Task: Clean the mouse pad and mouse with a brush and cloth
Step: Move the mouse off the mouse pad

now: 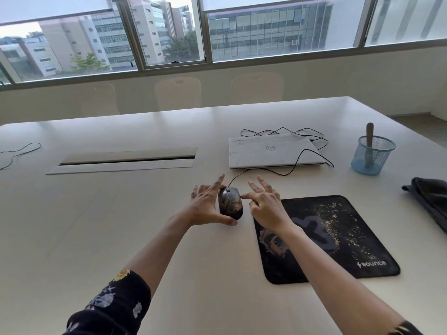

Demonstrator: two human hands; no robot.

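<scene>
A black wired mouse (231, 202) speckled with brownish crumbs sits on the white table just left of the black mouse pad (338, 240). My left hand (208, 206) cups the mouse's left side, thumb under its near end, fingers spread. My right hand (264, 206) touches the mouse's right side with one fingertip, the other fingers apart. The pad carries a scatter of crumbs (336, 221) across its far half. A wooden-handled brush (369, 141) stands in a blue mesh cup (371, 155) at the right. A dark cloth (430, 197) lies folded at the table's right edge.
A shut white laptop (273, 151) lies behind the mouse, with the mouse cable (302, 158) looping over it. A cable slot (125, 160) is set into the table at the middle left. Another cable (19, 151) lies far left. Chairs (177, 93) stand beyond the far edge.
</scene>
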